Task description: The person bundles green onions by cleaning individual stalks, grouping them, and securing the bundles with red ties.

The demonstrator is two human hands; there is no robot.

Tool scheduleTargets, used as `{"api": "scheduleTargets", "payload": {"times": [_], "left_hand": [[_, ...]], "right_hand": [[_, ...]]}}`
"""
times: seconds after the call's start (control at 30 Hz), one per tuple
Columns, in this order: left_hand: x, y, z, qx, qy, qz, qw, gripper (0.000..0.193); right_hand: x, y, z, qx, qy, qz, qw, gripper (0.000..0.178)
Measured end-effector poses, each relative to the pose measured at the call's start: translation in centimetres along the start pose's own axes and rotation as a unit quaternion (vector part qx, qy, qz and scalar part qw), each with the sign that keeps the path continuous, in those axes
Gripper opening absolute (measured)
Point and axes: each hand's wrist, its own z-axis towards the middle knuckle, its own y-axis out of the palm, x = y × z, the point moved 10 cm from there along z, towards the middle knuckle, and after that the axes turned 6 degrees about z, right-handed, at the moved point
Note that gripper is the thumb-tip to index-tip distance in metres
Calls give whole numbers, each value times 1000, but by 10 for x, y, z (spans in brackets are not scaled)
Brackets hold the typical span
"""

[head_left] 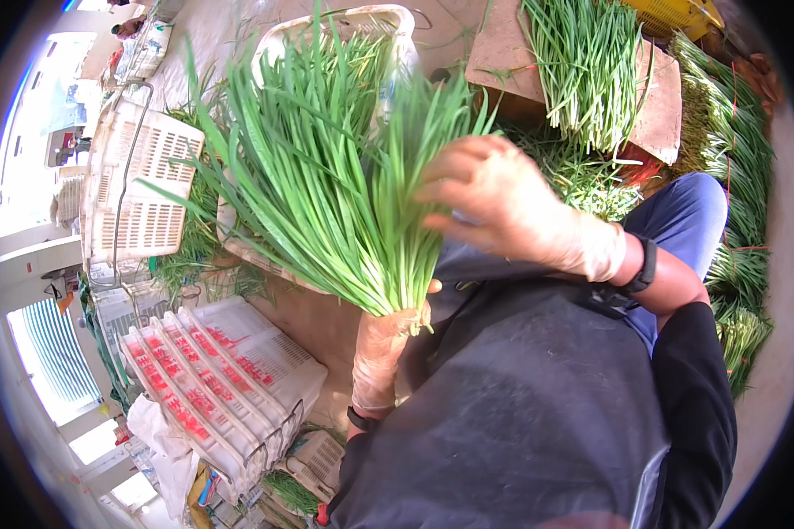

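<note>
A large bunch of garlic chives [313,172] fans upward and to the left, its pale stems gathered at the bottom. My left hand [385,339], in a thin clear glove, is wrapped round the stem ends, whose cut tips stick out by the fingers. My right hand [503,198], gloved the same way, is at the right side of the leaves. Its fingers are bent and apart, slightly blurred, touching or just beside the blades. The leaves near it are blurred too. Behind the bunch stands a white plastic basket [388,19] with more chives in it.
More chives [591,79] lie on a cardboard box [507,53] at the far right. Tied chives [745,176] are piled along the right edge. White crates [154,159] stand at left, one with red markings [273,353] nearer. A dark apron [538,397] covers my lap.
</note>
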Motion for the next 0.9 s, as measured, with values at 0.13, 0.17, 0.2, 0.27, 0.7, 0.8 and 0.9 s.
{"api": "scheduleTargets", "payload": {"times": [0.13, 0.17, 0.2, 0.27, 0.7, 0.8, 0.9], "left_hand": [[0, 12, 2, -20, -5, 39, 999, 73], [-1, 12, 3, -16, -6, 36, 999, 74], [0, 14, 3, 5, -9, 44, 999, 73], [-4, 10, 5, 6, -19, 30, 999, 72], [-1, -1, 33, 20, 27, -93, 995, 60], [27, 27, 34, 38, 95, -18, 995, 60], [3, 26, 43, 54, 63, 34, 996, 59]], "right_hand": [[-4, 44, -5, -99, 1, -89, 991, 26], [-4, 54, -9, -154, 2, -88, 984, 23], [-17, 49, -12, -116, -63, -132, 982, 19], [-23, 48, -22, -131, -77, -140, 978, 16], [49, 39, -102, -425, 208, -128, 872, 38], [70, 50, -98, -250, 369, 285, 849, 75], [33, 66, -42, -168, 368, 560, 723, 98]]}}
